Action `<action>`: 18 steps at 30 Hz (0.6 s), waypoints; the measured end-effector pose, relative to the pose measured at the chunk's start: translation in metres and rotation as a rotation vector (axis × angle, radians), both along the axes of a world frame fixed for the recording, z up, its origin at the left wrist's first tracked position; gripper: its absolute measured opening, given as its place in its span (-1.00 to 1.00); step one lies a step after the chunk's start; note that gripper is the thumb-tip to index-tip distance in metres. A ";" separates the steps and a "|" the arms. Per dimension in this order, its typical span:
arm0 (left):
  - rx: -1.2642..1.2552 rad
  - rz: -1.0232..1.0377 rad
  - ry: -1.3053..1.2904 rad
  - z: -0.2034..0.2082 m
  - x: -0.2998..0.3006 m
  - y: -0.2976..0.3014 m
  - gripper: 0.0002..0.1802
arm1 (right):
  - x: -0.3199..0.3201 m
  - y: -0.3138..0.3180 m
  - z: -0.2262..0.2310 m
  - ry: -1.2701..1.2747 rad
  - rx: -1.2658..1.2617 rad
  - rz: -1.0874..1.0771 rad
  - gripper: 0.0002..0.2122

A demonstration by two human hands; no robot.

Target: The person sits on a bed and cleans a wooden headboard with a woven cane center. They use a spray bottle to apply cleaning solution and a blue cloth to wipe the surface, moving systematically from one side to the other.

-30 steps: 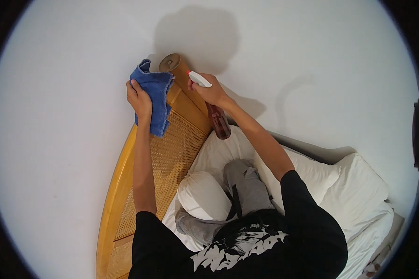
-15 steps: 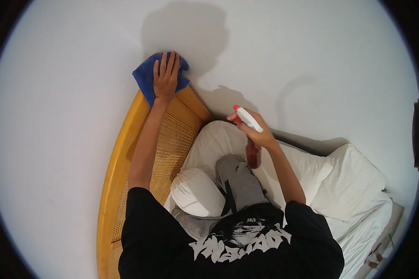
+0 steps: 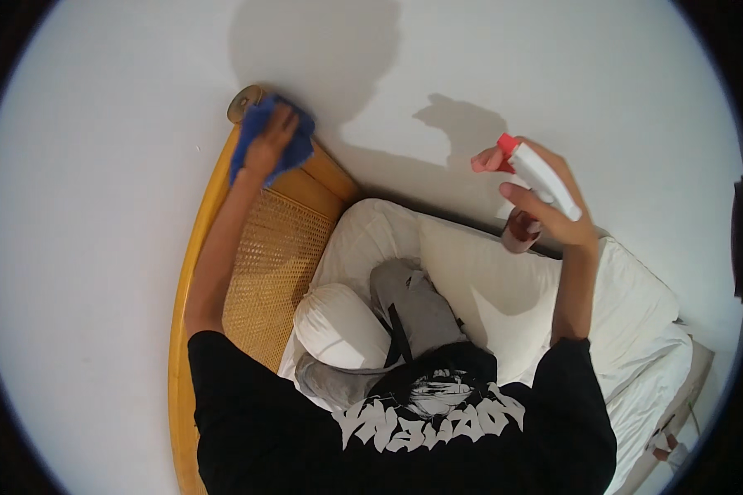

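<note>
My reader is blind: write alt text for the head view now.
A person's blurred left hand holds a blue cloth against the top of a cane-panelled wooden bed end, while the right hand holds a spray bottle with a white-and-red trigger head. Gray-trousered legs and white pillows show below.

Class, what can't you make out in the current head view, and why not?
Head view: left grip, its fingertips blurred.
Head view: surface of the headboard beneath the cloth, covered by it.
Head view: neck of the bottle, mostly hidden by the right grip.
Head view: headboard's lower end, cut off by the bottom edge.
Head view: small items at lower right, too small to identify.
</note>
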State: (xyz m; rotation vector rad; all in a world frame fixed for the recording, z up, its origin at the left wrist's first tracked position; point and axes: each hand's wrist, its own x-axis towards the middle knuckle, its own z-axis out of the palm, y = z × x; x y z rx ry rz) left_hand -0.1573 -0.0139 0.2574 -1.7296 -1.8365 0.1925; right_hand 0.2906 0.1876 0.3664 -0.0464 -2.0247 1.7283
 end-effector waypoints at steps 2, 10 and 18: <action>0.146 0.011 -0.009 0.032 0.002 0.001 -0.59 | -0.009 0.011 0.017 0.065 0.118 0.113 -0.72; -0.467 0.110 0.547 -0.081 -0.005 0.009 -0.45 | -0.081 0.049 0.113 0.009 0.394 0.362 -0.71; -0.538 0.095 0.003 -0.109 0.007 -0.005 -0.50 | -0.115 0.052 0.151 -0.014 0.432 0.417 -0.76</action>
